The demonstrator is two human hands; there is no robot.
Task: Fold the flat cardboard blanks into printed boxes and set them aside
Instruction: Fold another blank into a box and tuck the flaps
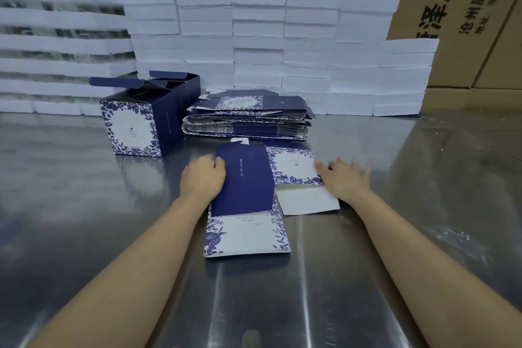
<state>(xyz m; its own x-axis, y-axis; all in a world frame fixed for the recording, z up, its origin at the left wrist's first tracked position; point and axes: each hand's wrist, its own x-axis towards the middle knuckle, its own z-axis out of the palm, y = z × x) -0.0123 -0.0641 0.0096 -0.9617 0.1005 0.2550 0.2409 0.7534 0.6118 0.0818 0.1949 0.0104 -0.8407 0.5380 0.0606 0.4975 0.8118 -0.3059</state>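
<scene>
Flat blank [243,178] mid-frame on metal table [84,206]. Left hand [202,178] gripping its navy edge, right hand [344,176] spread flat, fingers on white panel. Folded boxes [141,118], blank stack [248,118] behind.

Single head view only, none shared. Looks forward and down from above, close over shiny grey metal tabletop [84,220]. Both bare forearms enter from bottom edge. Faces wall of stacked white foam slabs [260,37] at far side; wide-angle lens bends frame edges.
</scene>
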